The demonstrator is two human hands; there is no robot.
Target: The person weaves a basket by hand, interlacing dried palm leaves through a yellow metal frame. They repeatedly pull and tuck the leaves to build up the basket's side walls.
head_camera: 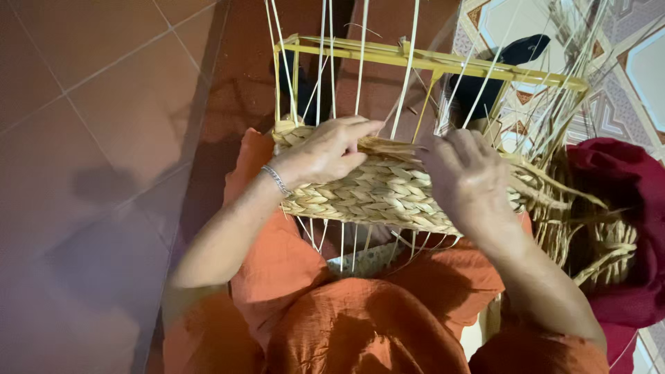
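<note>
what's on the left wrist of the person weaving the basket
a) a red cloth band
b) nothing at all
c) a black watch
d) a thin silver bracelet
d: a thin silver bracelet circles the wrist just behind the left hand, which rests on the top edge of the woven straw basket.

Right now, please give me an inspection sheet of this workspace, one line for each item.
Surface: reddish tiled floor; work rests on orange-clothed lap.
Job's things: half-woven straw basket on yellow frame, loose straw strands at the right.
Clutter: dark red cloth.
Grips: left hand and right hand both press on the weave's top edge.
Cables: nothing seen.
Surroundings: patterned tiles, a dark object beyond the frame.
</note>
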